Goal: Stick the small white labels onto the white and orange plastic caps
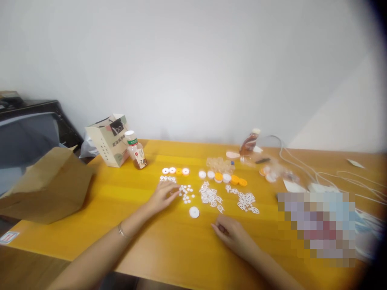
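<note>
Left hand (165,196): beside the scattered small white discs (186,197); we cannot tell whether it pinches one.
Right hand (231,233): curled near the larger white disc (194,212); we cannot tell if it holds anything.
White openwork pieces (208,195): overlapping, too blurred for us to count.
Pixelated patch (317,229): hides some table (157,249) from us.

Lower right, and a pixelated patch (317,225) blots out part of the bench (169,245)! The brown paper bag (51,189) runs off the left edge, while mid-frame the small white pieces (185,193) blur, too tiny to make out.
</note>
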The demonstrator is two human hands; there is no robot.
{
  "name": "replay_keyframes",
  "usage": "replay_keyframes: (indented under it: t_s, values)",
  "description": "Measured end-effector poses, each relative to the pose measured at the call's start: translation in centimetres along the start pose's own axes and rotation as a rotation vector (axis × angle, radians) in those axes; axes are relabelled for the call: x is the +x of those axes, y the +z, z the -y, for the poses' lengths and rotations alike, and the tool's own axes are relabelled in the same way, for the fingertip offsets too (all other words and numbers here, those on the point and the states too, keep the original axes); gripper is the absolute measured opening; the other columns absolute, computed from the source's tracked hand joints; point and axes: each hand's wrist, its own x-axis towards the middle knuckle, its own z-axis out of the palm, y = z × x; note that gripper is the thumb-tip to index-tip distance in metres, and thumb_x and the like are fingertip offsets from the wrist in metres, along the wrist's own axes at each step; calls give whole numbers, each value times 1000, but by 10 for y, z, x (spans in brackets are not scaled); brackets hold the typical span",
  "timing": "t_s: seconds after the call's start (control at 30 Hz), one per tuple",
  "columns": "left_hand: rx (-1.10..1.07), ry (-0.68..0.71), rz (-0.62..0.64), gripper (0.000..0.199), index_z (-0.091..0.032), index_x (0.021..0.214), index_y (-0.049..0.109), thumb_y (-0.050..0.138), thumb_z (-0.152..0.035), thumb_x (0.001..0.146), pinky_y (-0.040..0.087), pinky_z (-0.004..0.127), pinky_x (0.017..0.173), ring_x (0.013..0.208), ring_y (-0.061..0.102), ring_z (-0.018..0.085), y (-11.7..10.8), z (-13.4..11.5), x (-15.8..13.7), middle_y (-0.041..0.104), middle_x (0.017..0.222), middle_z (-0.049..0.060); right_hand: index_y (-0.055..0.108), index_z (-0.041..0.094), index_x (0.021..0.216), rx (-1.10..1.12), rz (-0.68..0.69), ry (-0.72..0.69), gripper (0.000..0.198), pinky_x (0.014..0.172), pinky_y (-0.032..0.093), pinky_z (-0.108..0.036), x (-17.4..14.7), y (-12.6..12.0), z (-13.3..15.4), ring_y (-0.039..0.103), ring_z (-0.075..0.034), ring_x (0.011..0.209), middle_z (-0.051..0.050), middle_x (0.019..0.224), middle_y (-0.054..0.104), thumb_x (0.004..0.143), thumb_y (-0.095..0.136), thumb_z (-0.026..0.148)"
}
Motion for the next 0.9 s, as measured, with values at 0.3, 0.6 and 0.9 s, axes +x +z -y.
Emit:
replay_keyframes:
  t_s: [0.3,0.6,0.9]
  values:
    - [-16,-81,258,20,-19,83,63,49,-33,79,42,28,77,80,55,16,-29,29,3,63,84,4,50,21,77,43,-88,-60,5,60,42,-25,32,2,17,52,-15,64,0,69,55,78,50,26]
    - [98,23,282,21,-22,88,63,46,-32,82,38,28,79,83,54,16,-23,26,2,63,87,3,50,22,102,-63,-177,-98,28,72,43,-34,34,20,18,53,-22,83,-7,90,57,76,54,32]
    - [190,45,265,17,-23,83,63,46,-27,82,35,26,75,81,56,15,-17,24,0,63,84,1,50,22,101,-37,-185,-87,26,73,42,-35,33,21,17,53,-22,83,-7,89,57,76,54,30]
